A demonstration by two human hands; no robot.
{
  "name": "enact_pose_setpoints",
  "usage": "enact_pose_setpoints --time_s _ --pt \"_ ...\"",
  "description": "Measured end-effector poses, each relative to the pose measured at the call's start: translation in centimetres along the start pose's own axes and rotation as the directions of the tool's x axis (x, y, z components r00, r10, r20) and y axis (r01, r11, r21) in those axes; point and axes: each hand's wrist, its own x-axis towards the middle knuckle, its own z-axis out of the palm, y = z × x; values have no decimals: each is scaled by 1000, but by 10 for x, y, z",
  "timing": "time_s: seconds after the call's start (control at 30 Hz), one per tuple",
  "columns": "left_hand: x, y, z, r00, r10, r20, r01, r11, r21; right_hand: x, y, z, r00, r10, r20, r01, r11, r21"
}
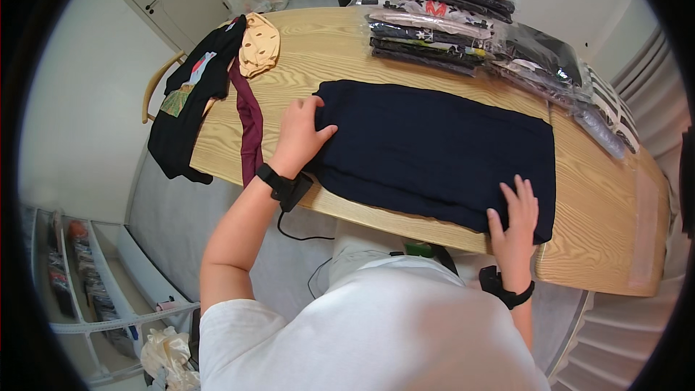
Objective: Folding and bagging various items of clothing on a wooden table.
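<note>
A navy folded garment (434, 146) lies flat across the wooden table in front of me, its long side along the near edge. At its left end is my left hand (305, 129), thumb resting on the cloth and fingers bent at the border. Whether those fingers grip the fabric is hidden. Flat on the lower right corner rests my right hand (516, 214), fingers apart, holding nothing. Each wrist wears a black strap with a device.
Bagged folded clothes (437, 21) stand stacked at the back, with more bagged garments (548, 62) to their right. A black printed garment (198, 87), a peach spotted cloth (259, 46) and a maroon strip of cloth (250, 119) lie at left. A shelf unit (111, 250) stands lower left.
</note>
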Motion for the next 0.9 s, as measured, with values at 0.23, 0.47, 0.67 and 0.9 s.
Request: enact_pose_setpoints --time_s 0.23,0.47,0.67,0.9 --pt "19 2 8 959 -221 177 236 969 -71 0 -16 17 995 -71 76 66 995 68" --pt "20 -29 26 955 -252 154 293 867 -403 1 2 18 982 154 -106 -173 964 -200" --pt "25 -32 16 903 -329 275 426 767 -480 -4 27 13 963 267 -25 -260 908 -330" --pt "15 -43 15 959 -264 104 269 963 -36 -2 33 3 966 254 52 -239 951 -194"
